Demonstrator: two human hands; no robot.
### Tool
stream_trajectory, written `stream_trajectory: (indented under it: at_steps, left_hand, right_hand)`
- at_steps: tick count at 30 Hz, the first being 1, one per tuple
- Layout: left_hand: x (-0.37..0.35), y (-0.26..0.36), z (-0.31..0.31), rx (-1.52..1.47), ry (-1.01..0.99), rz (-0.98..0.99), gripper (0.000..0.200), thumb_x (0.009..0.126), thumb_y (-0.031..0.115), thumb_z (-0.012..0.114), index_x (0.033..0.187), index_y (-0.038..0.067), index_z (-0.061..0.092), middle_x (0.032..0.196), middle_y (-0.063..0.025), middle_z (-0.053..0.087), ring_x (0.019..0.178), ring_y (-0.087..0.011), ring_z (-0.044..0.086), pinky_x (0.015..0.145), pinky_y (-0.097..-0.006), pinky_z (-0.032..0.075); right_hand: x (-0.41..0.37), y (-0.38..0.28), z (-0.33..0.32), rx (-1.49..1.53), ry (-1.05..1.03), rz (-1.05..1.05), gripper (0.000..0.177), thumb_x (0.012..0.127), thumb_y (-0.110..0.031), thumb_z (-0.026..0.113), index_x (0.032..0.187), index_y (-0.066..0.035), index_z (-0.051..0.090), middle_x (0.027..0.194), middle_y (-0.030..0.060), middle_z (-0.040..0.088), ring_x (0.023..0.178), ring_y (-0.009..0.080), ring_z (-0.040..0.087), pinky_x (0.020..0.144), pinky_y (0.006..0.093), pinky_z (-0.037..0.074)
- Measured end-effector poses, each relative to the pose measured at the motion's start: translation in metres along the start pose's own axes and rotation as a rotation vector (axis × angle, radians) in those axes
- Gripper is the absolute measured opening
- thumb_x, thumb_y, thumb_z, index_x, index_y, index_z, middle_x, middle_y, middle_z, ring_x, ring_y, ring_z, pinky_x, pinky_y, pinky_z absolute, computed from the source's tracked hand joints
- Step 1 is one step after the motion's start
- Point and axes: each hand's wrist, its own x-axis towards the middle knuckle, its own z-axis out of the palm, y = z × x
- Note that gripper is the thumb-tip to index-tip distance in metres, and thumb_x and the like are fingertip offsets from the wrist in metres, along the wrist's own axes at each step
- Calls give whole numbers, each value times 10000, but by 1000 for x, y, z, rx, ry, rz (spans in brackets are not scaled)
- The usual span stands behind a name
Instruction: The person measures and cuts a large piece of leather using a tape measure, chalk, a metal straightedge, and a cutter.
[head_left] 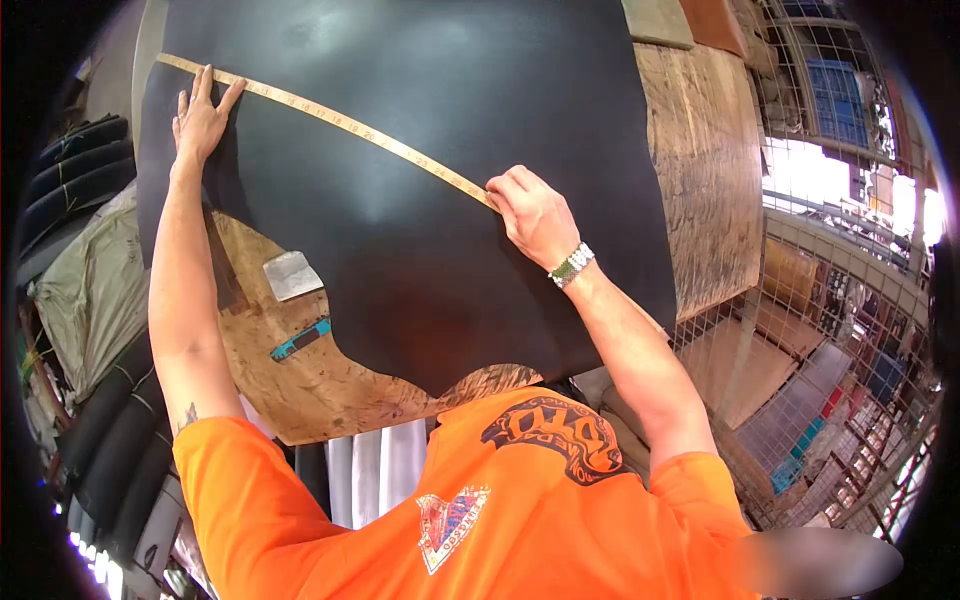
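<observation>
A large black sheet (420, 270) that looks like leather lies spread over a wooden table. Across its upper part runs a long yellow ruler (345, 122) with printed numbers, curved in this wide view. My left hand (203, 125) lies toward the ruler's left end, fingers spread and fingertips on its edge. My right hand (535, 218) has its fingers closed around the right end, hiding that tip. On bare wood below the left forearm are a teal and black utility knife (300, 340) and a greyish flat block (292, 276).
The wooden tabletop (700, 170) shows along the right and lower left. Dark rolls (110, 430) and a pale draped cover (90, 290) stand at the left. Wire mesh fencing (850, 250) rises at the right. Brown and olive pieces (660, 20) lie at the top right.
</observation>
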Motion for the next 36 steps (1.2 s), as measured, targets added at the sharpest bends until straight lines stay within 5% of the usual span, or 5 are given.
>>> stream_trajectory:
  at_steps: [5, 12, 25, 36]
  left_hand:
    - [-1, -3, 6, -7, 40, 12, 883, 913, 736, 475, 1600, 222, 269, 1664, -20, 251, 1530, -388, 171, 1209, -576, 177]
    - [-11, 16, -16, 78, -6, -20, 903, 897, 720, 527, 1588, 186, 297, 1654, -26, 278, 1526, -381, 191, 1206, -575, 188]
    - [-27, 29, -23, -55, 70, -73, 890, 896, 712, 538, 1579, 187, 315, 1644, -12, 293, 1534, -322, 180, 1237, -526, 145]
    - [-30, 29, -17, -55, 151, -60, 817, 922, 635, 567, 1564, 178, 352, 1625, -36, 336, 1523, -326, 218, 1224, -521, 182]
  right_hand:
    - [9, 2, -4, -173, -187, -94, 57, 903, -76, 641, 940, -48, 607, 918, 99, 599, 827, 291, 648, 718, 408, 544]
    - [54, -24, -55, 184, -142, 24, 59, 898, -29, 655, 956, -26, 647, 899, 114, 653, 790, 289, 658, 683, 375, 525]
    - [283, -105, 108, 216, -120, -361, 79, 923, -121, 645, 958, -51, 650, 939, 105, 664, 837, 328, 661, 738, 418, 543]
    - [312, -117, 130, 51, -140, -516, 68, 916, -98, 640, 948, -38, 646, 906, 116, 638, 852, 333, 653, 743, 426, 541]
